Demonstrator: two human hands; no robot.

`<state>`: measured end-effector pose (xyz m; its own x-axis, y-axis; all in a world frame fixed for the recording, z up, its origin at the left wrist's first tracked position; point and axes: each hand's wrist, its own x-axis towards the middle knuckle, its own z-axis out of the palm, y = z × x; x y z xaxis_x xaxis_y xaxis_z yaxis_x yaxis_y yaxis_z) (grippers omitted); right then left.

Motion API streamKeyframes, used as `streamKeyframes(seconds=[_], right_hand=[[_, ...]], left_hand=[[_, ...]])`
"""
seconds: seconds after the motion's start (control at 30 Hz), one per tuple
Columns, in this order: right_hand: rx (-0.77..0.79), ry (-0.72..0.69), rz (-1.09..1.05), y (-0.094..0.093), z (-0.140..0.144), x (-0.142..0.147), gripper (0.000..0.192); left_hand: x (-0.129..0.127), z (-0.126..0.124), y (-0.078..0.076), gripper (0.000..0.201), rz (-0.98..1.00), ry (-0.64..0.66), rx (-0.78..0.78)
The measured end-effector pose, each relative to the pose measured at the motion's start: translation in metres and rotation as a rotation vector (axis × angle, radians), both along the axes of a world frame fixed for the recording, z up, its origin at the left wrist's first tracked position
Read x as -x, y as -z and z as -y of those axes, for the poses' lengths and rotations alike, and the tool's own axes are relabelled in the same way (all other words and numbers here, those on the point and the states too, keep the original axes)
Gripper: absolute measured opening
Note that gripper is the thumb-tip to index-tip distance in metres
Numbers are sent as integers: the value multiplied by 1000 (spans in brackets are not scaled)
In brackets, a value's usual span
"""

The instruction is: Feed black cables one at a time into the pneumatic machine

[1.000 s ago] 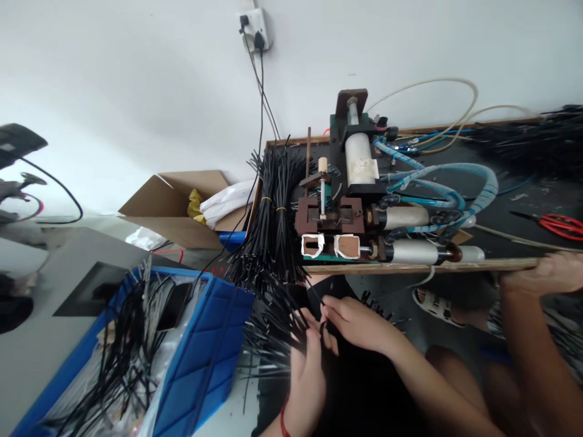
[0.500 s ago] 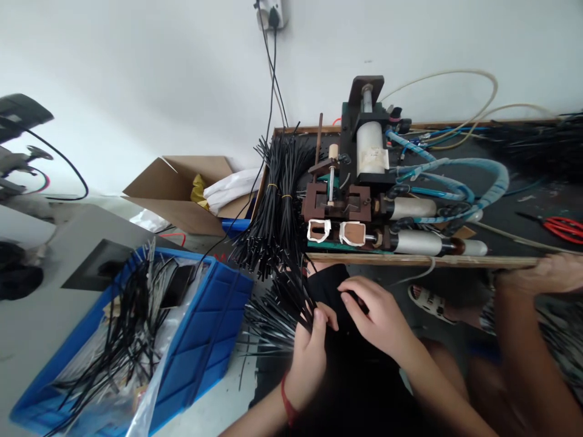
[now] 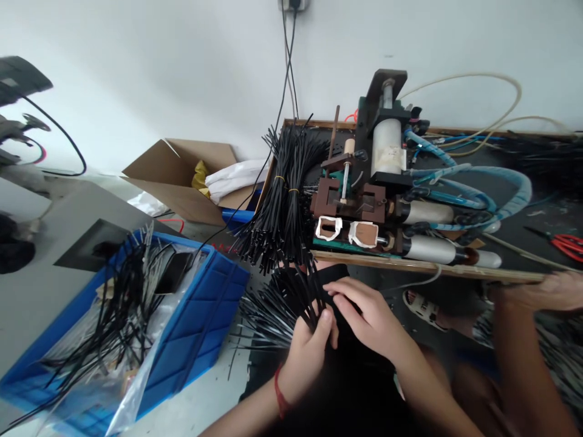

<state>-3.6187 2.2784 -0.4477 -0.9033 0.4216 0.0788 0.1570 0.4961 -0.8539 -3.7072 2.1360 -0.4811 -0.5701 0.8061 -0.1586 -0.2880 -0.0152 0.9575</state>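
My left hand (image 3: 314, 334), with a red cord at the wrist, is closed round a small bunch of black wires (image 3: 313, 282) whose ends fan upward. My right hand (image 3: 364, 309) is just right of these wires, fingers stretched out and thumb apart, with nothing visible in it; whether its fingertips touch a wire I cannot tell. Below and left of my left hand, more black wires (image 3: 268, 315) lie in a loose bundle by my lap. On the bench above, two tied bundles of black wires (image 3: 286, 188) overhang the front edge.
A pneumatic machine (image 3: 387, 152) with hoses stands on the bench (image 3: 455, 267). Red-handled pliers (image 3: 569, 244) lie at right, near another person's hand (image 3: 546, 291). At left are a blue crate (image 3: 200, 328) of wire scraps and a cardboard box (image 3: 182, 200).
The camera view has shifted, so the bench appears further right. My right hand has come closer to the wires in my left hand, which keeps its hold.
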Motion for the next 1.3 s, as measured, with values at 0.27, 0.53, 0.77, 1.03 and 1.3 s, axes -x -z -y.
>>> streamKeyframes(seconds=[0.27,0.53,0.77,1.03,1.3], right_hand=[[266,92,-214,1,25,17,31],[1067,139,-476,20,31,26,32],[1313,24,-641,6,25,49,21],[1387,20,-656,-2,21,73,22],[1380,-24,-640,0,21,78,27]], left_hand=[[2,-1,8,52,21,-51,4],[-3,-3,-1,50,372,-482,-242],[10,-2,-35,51,476,-396,-329],[18,-7,-47,43,387,-360,-382],[20,-2,-45,41,437,-315,-356]])
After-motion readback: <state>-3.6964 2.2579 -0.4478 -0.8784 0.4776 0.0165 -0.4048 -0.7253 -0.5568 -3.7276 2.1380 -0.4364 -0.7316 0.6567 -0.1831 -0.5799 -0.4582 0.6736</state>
